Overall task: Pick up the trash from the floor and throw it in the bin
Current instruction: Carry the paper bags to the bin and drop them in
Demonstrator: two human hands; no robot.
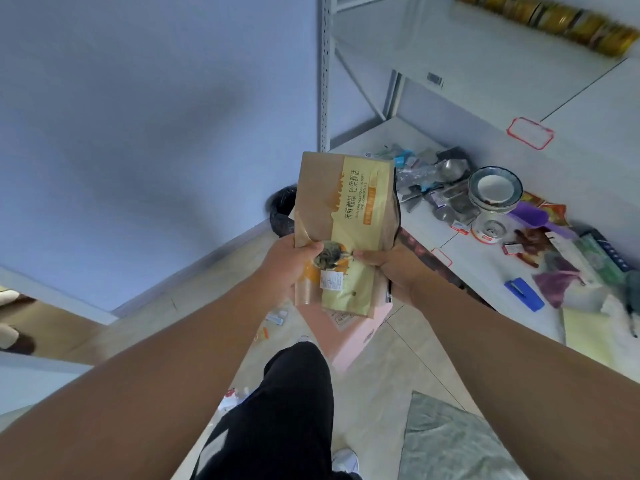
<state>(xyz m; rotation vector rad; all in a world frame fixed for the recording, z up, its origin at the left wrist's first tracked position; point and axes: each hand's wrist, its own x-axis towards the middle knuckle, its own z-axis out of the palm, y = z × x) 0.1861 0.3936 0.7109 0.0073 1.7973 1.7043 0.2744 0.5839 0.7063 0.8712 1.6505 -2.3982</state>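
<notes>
Holding the packet (pixel 346 230) by its near end, left hand (pixel 287 268) and right hand (pixel 391 271) both closed on it; its long axis points ahead toward the bin (pixel 282 211), just left.

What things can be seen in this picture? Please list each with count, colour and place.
package: one, brown and yellow, held in both hands, centre
bin: one, black liner, in the corner behind the package
pink box: one, on the floor below the package
bowls: a small stack, white with dark rim, on the white table
blue flat object: one, near the table edge
wrappers and small clutter: many, mixed colours, on the table
small scraps: a few, on the floor
shelf rack: one, white, top centre
left hand: grips the package
right hand: grips the package
</notes>
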